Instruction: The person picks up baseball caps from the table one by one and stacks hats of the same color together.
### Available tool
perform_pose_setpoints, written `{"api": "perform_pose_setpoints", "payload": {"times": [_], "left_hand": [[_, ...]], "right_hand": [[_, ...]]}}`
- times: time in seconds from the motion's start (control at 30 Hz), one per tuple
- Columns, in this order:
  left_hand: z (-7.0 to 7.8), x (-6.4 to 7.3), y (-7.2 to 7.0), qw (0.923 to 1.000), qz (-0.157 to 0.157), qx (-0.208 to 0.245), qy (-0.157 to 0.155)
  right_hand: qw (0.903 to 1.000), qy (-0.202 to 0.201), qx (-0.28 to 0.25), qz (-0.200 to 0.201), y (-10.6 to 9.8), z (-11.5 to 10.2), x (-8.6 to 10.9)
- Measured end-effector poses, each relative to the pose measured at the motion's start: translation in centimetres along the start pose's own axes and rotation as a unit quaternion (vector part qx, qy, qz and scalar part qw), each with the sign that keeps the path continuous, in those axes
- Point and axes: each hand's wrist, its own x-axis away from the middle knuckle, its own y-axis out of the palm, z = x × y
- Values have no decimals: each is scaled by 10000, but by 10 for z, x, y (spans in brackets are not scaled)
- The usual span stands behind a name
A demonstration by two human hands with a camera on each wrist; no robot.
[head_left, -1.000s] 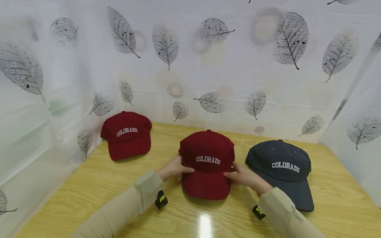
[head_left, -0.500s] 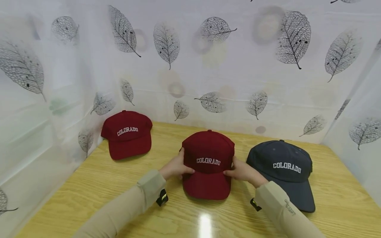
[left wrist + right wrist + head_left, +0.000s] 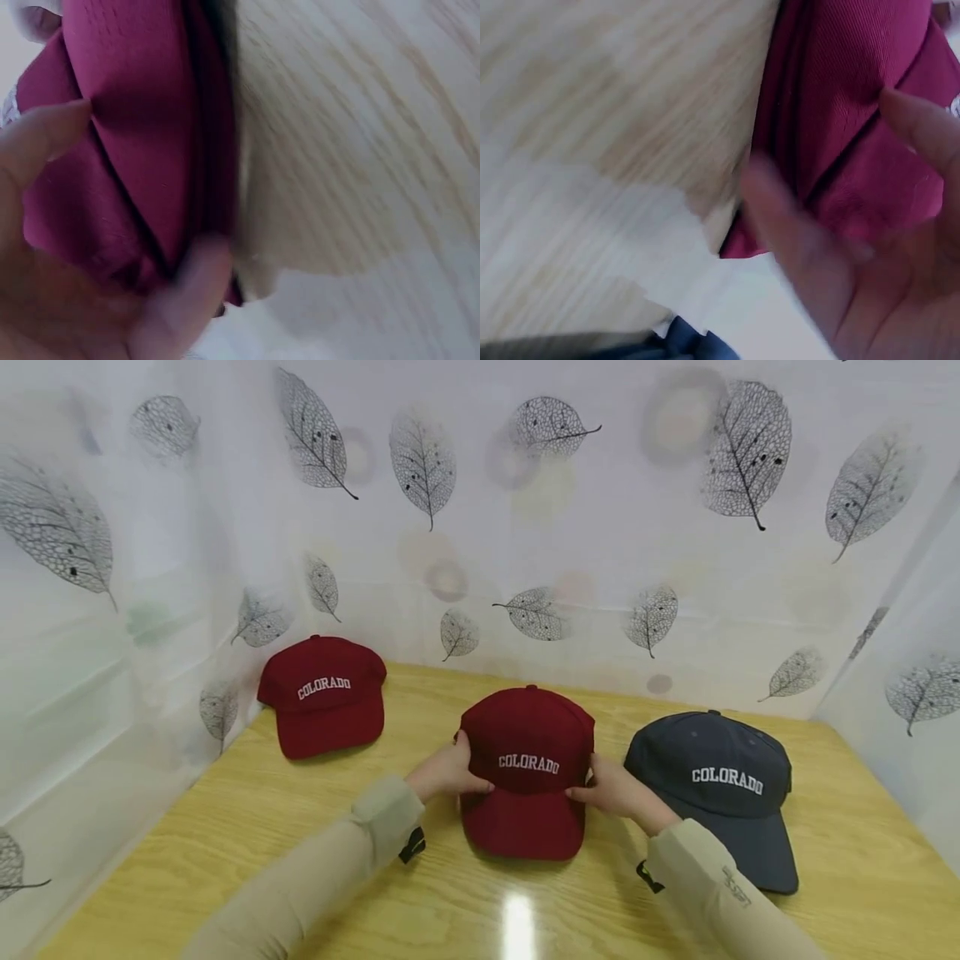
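Note:
A dark red baseball cap [image 3: 527,727] with white COLORADO lettering sits on the table, brim towards me. From its left side my left hand [image 3: 448,772] grips it, thumb on the seam between crown and brim, a finger along the crown's side. Opposite, my right hand [image 3: 619,787] holds it the same way. In the left wrist view, the thumb and a blurred finger span the cap's red fabric [image 3: 142,112]. The right wrist view has the red fabric [image 3: 855,75] between thumb and finger too. The remaining fingers are mostly hidden.
A second dark red COLORADO cap [image 3: 322,697] lies at the back left. Close by my right hand is a navy COLORADO cap [image 3: 712,777]. The wooden table [image 3: 420,902] meets a leaf-printed curtain [image 3: 480,527] at the back and sides.
Both index fingers have come up along the sides of the crown, while the thumbs stay at the brim seam. The middle cap has hardly moved; the camera view has shifted slightly.

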Motion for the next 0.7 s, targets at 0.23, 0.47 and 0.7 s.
{"api": "perform_pose_setpoints", "payload": {"times": [0.23, 0.47, 0.7], "left_hand": [[18, -2, 3, 9764, 1151, -1292, 1294], [25, -13, 4, 9617, 1177, -1844, 1652], [23, -25, 4, 9667, 742, -1830, 1625]], "right_hand": [[9798, -817, 1134, 1431, 1, -13, 6], [9648, -1000, 1902, 1516, 1, -20, -10], [9757, -766, 1787, 1006, -5, -20, -18]]}}
